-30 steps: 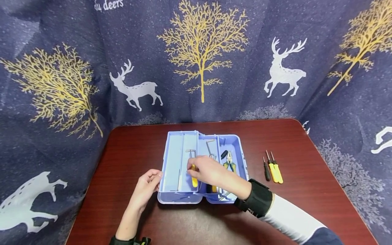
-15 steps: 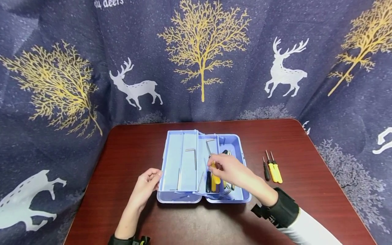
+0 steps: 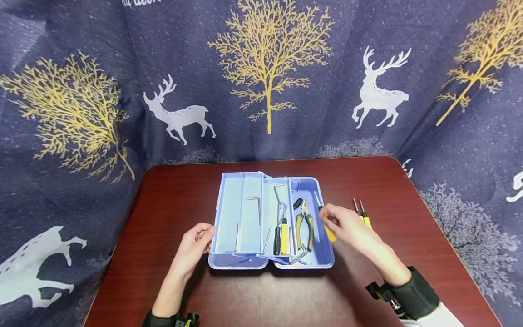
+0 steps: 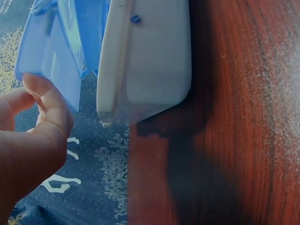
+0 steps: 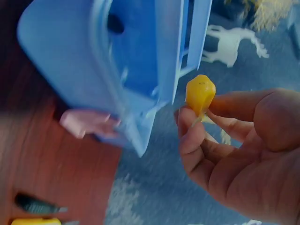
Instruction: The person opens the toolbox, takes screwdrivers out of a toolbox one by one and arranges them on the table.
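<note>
The blue toolbox point(image 3: 328, 259) stands unfolded, its trays raised to the left over the lower compartment. With fingertips and thumb, my left hand point(image 3: 194, 247) pinches the outer edge of the upper tray point(image 3: 229, 204). My right hand point(image 3: 352, 229) holds a screwdriver point(image 3: 330, 235) by its yellow handle, over the toolbox's right rim; the handle's end point(image 5: 200, 91) shows between thumb and fingers in the right wrist view. Pliers point(image 3: 310, 227) with green and yellow grips lie in the lower compartment. A black screwdriver point(image 3: 277, 240) and a yellow one point(image 3: 284, 240) rest in the middle tray.
Hex keys lie in the trays, one being an L-shaped hex key point(image 3: 259, 211) in the upper tray. On the table point(image 3: 175, 190) to the right, yellow-handled screwdrivers point(image 3: 367, 221) are partly hidden by the right hand. A patterned curtain point(image 3: 253, 150) hangs behind the table.
My right hand has lifted the yellow screwdriver from the upper tray and carried it rightward across the toolbox to its right rim. My left hand has stayed at the tray's edge.
</note>
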Tool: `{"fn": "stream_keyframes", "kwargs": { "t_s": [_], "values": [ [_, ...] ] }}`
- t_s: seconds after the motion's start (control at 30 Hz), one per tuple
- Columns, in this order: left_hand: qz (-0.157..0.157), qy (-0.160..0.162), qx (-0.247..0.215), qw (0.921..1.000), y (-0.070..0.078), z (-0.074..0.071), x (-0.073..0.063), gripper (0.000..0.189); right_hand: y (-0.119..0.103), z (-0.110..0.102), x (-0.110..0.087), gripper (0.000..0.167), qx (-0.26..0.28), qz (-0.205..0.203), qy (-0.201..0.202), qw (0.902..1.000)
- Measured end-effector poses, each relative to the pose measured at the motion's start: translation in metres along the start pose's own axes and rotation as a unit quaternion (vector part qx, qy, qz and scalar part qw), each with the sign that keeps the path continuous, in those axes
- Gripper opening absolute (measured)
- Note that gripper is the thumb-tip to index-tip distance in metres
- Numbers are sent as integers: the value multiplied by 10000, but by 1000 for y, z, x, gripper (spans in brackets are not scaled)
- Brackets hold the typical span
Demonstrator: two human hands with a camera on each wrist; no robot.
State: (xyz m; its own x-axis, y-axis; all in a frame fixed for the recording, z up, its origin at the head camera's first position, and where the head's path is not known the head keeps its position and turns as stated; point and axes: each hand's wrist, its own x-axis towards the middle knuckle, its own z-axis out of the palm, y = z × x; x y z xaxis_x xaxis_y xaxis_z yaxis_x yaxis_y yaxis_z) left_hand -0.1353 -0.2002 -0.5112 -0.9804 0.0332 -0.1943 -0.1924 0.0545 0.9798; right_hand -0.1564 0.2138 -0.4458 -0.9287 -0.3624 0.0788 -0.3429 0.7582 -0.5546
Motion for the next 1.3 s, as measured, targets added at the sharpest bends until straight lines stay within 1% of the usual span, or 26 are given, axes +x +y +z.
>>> {"fn": "stream_keyframes", "kwargs": {
  "t_s": [0.13, 0.2, 0.27, 0.33, 0.4, 0.53, 0.57, 0.7, 0.8, 0.97, 1.13, 1.3],
  "values": [
    [-64, 46, 6, 10000, 1, 0, 0, 21, 18, -5, -8, 15, -84, 101, 295, 9995],
    [-190, 119, -9, 9997, 1, 1, 0, 20, 27, -8, -12, 15, -156, 207, 388, 9989],
    [-245, 147, -9, 9996, 1, 2, 0, 19, 35, -11, -16, 14, -164, 419, 430, 9981],
    [-241, 153, 0, 9996, 1, 2, 0, 20, 42, -13, -21, 14, -49, 723, 387, 9966],
    [-219, 154, -9, 9996, 2, 2, 0, 21, 50, -16, -24, 13, -40, 937, 418, 9947],
    [-179, 121, -57, 9998, 2, 2, 0, 23, 68, -19, -31, 13, 9, 1284, 606, 9899],
    [-169, 109, -69, 9998, 2, 2, -1, 24, 72, -20, -33, 13, -51, 1341, 682, 9886],
    [-178, 106, -126, 9997, 2, 2, -1, 22, 89, -23, -42, 18, -40, 1770, 774, 9811],
    [-166, 122, -111, 9997, 1, 3, -1, 20, 103, -25, -48, 24, -80, 2030, 757, 9762],
    [-150, 117, -66, 9998, -1, 3, -1, 19, 129, -23, -58, 35, -128, 2355, 696, 9693],
    [-165, 120, -86, 9998, -1, 2, -2, 20, 152, -19, -65, 37, -270, 2587, 448, 9645],
    [-157, 148, -78, 9997, -1, 2, -2, 20, 162, -17, -63, 37, -287, 2728, 142, 9615]
  ]
}}
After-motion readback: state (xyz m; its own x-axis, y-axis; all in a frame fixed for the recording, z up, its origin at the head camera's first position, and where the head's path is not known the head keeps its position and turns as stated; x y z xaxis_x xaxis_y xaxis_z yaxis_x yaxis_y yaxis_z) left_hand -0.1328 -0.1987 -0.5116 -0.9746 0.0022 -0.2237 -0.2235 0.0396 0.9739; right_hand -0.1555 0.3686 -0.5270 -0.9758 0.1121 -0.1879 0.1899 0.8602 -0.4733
